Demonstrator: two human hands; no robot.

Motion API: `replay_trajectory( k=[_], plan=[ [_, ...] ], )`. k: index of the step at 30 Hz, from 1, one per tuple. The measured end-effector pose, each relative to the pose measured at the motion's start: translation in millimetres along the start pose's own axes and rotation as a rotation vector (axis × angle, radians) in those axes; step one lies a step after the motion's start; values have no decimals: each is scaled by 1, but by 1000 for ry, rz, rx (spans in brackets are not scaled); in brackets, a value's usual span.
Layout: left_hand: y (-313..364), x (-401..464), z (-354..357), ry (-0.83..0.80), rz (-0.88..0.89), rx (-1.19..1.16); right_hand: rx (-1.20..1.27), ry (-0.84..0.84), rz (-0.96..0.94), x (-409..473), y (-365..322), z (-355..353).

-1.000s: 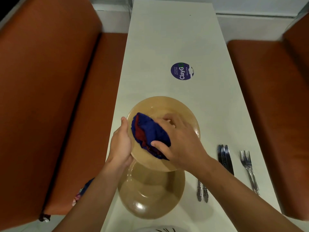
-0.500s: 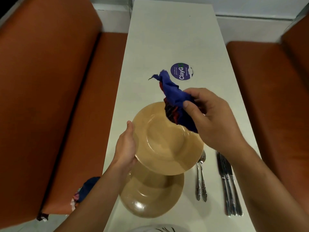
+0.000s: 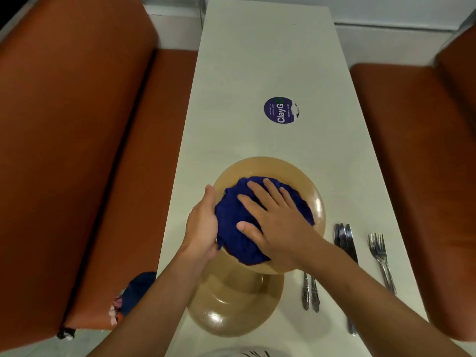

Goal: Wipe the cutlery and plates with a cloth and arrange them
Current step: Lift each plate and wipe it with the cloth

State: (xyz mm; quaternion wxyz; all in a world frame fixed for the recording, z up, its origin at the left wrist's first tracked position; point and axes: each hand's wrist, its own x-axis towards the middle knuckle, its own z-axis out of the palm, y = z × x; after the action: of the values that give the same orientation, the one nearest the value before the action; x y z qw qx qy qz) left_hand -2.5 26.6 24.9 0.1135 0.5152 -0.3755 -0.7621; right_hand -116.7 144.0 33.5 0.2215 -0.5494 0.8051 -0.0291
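Observation:
My left hand (image 3: 202, 224) grips the left rim of a tan plate (image 3: 315, 202), holding it raised above the table. A blue cloth (image 3: 237, 228) lies spread over the plate's face. My right hand (image 3: 278, 220) presses flat on the cloth with straight, spread fingers. A second tan plate (image 3: 231, 310) sits on the table just below the raised one. To the right lie two spoons (image 3: 310, 292), partly hidden by my right arm, then knives (image 3: 343, 239), then forks (image 3: 381, 256).
The long white table (image 3: 257, 60) carries a round purple sticker (image 3: 280, 110). Orange bench seats flank it on the left (image 3: 77, 124) and right (image 3: 412, 150). A dark blue bundle (image 3: 136, 292) lies on the left bench. A white plate edge (image 3: 231, 353) shows at the bottom.
My right hand, which had lifted the bunched cloth above the plate, has come back down and now presses the cloth flat across the plate's face.

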Motion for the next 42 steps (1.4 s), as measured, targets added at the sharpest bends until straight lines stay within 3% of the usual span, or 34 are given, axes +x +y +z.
replay_trajectory(
  k=[5, 10, 17, 25, 30, 35, 39, 42],
  plan=[
    [-4, 3, -2, -54, 58, 37, -118, 157, 172, 14, 4, 11],
    [-1, -2, 5, -92, 116, 110, 11, 304, 350, 39, -1, 3],
    [6, 4, 6, -98, 172, 62, 122, 246, 63, 39, -27, 6],
    [8, 8, -5, -116, 27, -234, 178, 56, -156, 19, -41, 19],
    [21, 9, -8, -11, -98, -181, 9, 18, -275, 1, -36, 28],
    [27, 9, -14, 45, 78, 31, -115, -69, -387, -24, -7, 28],
    [26, 11, -16, 54, 130, 12, -237, -9, -360, -37, 27, 13],
    [25, 10, -13, 51, 159, 60, -266, 42, -231, -30, 46, -1]
  ],
)
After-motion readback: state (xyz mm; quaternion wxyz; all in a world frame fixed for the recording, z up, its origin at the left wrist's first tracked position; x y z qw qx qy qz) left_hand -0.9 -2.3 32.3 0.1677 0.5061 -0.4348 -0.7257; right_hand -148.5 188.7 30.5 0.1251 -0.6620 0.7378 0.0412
